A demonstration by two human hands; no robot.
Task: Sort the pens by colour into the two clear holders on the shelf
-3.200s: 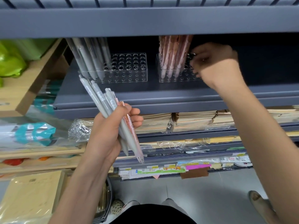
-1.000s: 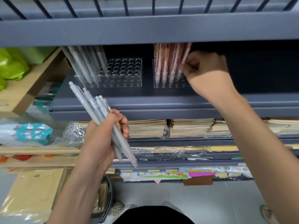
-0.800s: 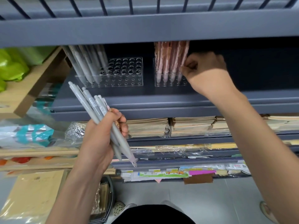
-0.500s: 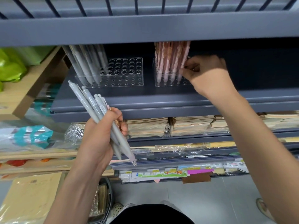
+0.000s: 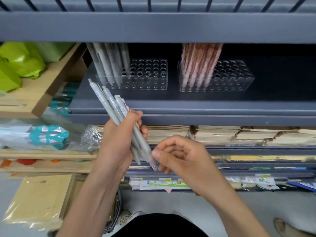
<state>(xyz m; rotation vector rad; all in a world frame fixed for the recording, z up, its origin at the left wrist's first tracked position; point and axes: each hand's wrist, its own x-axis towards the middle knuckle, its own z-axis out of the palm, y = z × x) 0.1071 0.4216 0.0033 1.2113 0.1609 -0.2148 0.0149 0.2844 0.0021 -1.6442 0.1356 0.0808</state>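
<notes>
Pens (image 5: 109, 103) sit clamped in left grip (image 5: 118, 142), right grip (image 5: 184, 158) half-curled at their tips, hold unclear.

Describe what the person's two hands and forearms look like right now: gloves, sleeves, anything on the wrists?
Both are bare. The left hand and right hand wear no gloves. The left forearm and right forearm show no sleeve down to the frame's edge, and neither wrist carries a watch or band. A black garment shows between them.
</notes>
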